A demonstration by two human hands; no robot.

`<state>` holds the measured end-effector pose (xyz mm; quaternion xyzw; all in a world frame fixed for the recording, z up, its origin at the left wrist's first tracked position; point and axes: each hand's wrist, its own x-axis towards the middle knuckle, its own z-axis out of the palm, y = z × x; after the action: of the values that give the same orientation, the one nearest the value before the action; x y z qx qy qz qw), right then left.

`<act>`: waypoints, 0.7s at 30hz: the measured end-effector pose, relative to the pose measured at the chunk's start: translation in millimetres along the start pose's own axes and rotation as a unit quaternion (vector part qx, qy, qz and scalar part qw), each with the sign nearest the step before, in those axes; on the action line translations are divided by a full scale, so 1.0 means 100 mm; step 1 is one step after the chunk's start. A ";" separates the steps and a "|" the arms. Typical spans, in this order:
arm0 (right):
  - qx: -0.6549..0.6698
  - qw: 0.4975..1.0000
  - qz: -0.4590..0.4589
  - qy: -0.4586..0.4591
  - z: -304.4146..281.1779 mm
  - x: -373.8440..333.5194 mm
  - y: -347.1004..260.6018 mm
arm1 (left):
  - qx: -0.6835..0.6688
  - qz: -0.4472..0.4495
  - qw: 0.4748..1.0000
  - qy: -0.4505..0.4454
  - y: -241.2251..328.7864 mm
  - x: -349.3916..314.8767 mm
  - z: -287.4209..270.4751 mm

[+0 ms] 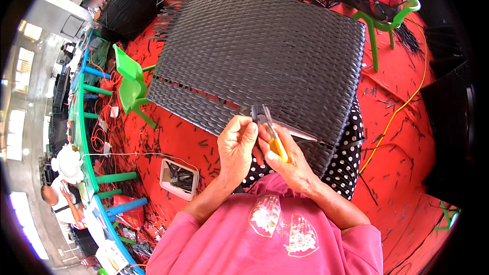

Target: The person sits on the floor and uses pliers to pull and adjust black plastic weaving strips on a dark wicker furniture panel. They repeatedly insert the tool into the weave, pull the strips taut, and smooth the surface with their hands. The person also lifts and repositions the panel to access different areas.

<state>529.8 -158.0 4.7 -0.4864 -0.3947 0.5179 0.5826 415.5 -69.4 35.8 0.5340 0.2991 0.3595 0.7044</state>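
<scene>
A large dark grey panel of woven plastic strips (pixel 265 46) spreads out in front of me, its near right part over my lap. A narrow gap crosses the weave near its near left edge, with red floor showing through. My left hand (pixel 237 145) is closed, pinching a short black strip (pixel 254 113) upright between thumb and fingers. Beside it, my right hand (pixel 293 165) wraps round a yellow-handled tool (pixel 277 148) with slim metal tips pointing away from me. A pointed metal blade (pixel 295 131) sticks out rightward at the same hand; where it joins is hidden.
Green chairs (pixel 131 84) stand around the panel. A pale bin (pixel 179 179) holding black scraps sits on the red floor (pixel 397 173), where strips and a yellow cable (pixel 405 107) lie. Leftward are a long bench (pixel 79 122), a white fan (pixel 68 164) and a seated person (pixel 69 206).
</scene>
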 end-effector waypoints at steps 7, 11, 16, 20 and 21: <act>-0.153 0.987 -0.033 0.019 0.04 0.00 -0.21 | 0.014 0.011 1.000 0.025 0.03 -0.04 0.10; -0.183 0.981 -0.040 0.044 0.04 -0.03 -0.22 | 0.044 0.023 0.998 0.033 -0.01 -0.08 0.13; -0.241 0.966 -0.079 0.053 0.03 -0.07 -0.18 | 0.032 0.049 0.998 0.013 -0.05 -0.13 0.08; -0.271 0.956 -0.097 0.056 0.04 -0.08 -0.21 | 0.045 0.074 0.996 0.007 -0.07 -0.16 0.01; -0.280 0.953 -0.104 0.054 0.03 -0.06 -0.21 | 0.056 0.081 0.995 0.016 -0.07 -0.16 0.00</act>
<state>531.0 -163.7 25.7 -0.6139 -0.5401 0.2959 0.4938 407.5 -83.6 29.5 0.5894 0.2861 0.4069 0.6366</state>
